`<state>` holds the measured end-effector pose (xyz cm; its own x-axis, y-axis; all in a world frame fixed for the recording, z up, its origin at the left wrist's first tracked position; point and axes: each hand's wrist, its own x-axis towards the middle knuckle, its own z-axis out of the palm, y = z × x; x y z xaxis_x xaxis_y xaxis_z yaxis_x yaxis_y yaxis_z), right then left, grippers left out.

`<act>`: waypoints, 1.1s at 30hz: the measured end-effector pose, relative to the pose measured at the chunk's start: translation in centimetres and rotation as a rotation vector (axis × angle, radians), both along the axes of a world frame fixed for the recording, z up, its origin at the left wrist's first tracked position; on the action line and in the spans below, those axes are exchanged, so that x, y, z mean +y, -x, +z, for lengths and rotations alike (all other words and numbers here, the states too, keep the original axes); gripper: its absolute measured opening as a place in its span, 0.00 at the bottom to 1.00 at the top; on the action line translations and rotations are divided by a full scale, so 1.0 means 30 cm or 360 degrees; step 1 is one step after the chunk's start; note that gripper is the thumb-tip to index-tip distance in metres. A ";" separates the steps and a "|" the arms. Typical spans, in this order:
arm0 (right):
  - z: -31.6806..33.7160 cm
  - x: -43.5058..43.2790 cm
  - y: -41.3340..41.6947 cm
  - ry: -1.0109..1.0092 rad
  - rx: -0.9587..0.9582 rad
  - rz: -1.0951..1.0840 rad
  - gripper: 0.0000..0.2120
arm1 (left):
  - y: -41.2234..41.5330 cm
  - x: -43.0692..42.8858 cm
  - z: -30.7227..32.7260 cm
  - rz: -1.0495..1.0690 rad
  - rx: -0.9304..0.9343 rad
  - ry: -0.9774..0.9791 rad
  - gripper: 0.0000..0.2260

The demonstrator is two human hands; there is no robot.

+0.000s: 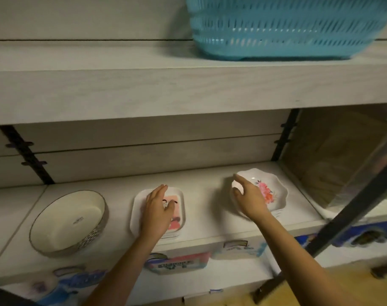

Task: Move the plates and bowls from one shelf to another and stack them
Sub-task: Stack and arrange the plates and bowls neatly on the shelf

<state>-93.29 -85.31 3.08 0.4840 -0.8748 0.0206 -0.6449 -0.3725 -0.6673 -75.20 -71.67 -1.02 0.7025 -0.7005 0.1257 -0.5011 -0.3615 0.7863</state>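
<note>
On the lower shelf [205, 230] three pieces of dishware sit in a row. A round cream bowl [69, 221] with a dark rim lies at the left. In the middle is a rectangular white plate [180, 199] with a pink picture, on top of a small stack; my left hand [158, 210] hovers over it, fingers spread, holding nothing. At the right a scalloped white plate [274, 191] with a pink flower tops another small stack. My right hand [247, 195] reaches over its left rim, fingers apart and curled; whether it touches is unclear.
The upper shelf [144, 85] carries a blue plastic basket [287, 27] at the right. Black brackets [27, 155] run down the back wall. A dark metal post [353, 213] slants across the right side. Picture labels line the lower shelf's front edge.
</note>
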 end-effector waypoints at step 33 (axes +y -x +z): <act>-0.170 -0.161 0.190 -0.0592 -0.0019 0.0102 0.16 | 0.339 -0.219 -0.040 0.0158 0.1317 0.0069 0.19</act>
<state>-99.00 -90.14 -2.02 0.5398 -0.7914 -0.2869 -0.6196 -0.1427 -0.7719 -85.38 -78.24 -2.23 0.6381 -0.6368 -0.4327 0.2774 -0.3341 0.9008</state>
